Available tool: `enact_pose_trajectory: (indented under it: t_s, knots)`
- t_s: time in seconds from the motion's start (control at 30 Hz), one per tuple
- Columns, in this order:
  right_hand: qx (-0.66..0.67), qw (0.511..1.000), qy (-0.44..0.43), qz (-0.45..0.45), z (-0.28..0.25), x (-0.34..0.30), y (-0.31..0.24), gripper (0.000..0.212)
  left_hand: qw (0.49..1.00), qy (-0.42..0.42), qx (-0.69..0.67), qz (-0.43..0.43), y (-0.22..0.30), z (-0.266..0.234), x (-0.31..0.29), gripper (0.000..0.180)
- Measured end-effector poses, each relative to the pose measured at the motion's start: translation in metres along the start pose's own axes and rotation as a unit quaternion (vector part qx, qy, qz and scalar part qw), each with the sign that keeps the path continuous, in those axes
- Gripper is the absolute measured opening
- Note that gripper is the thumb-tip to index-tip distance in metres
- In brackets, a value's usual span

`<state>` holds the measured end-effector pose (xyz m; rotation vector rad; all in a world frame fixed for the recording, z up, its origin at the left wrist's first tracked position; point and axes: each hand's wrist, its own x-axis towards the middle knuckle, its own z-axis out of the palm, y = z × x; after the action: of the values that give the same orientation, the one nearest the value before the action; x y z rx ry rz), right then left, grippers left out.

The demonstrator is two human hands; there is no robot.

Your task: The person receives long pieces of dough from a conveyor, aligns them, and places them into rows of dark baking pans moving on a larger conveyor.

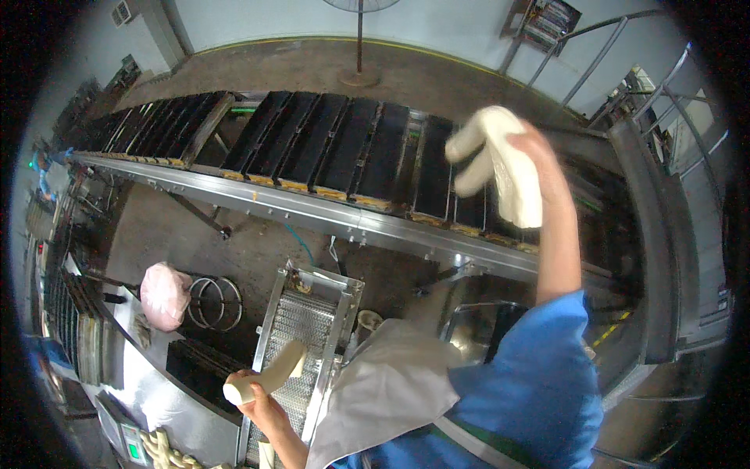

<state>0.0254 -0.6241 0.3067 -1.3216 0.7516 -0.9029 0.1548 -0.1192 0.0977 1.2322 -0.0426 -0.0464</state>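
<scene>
My right hand (537, 150) is raised over the row of black trays, its fingers closed on a limp length of pale dough (517, 184). The dough drapes down on both sides of the hand, and part of it is smeared by motion. Lower down on the left, my left hand (264, 414) wraps round a bent roll of pale dough (283, 370). That roll hangs above a metal mesh conveyor (299, 320) with a steel frame. Beneath my right hand, long black trays (328, 144) lie side by side on a steel conveyor line.
On the steel table (168, 387) at lower left are more dough strips (162, 447) next to a scale (131, 445) with a green display. A pink plastic-wrapped bundle (164, 297) and metal rings (215, 303) sit farther back. Railings (617, 47) rise at far right; a stand fan (359, 74) stands behind.
</scene>
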Motion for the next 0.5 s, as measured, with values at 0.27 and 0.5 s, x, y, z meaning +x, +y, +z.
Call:
enact_pose_trajectory:
  t_s: [0.27,0.5]
  knots:
    - [-0.443,0.892,-0.025,0.088,-0.01,0.108,0.216,0.068,0.999,0.04,0.011,-0.003,-0.008,0.009,-0.015,0.063]
    - [-0.371,0.921,0.071,0.091,0.024,0.127,0.33,0.065,0.997,0.074,0.005,0.014,-0.005,0.005,-0.027,0.065]
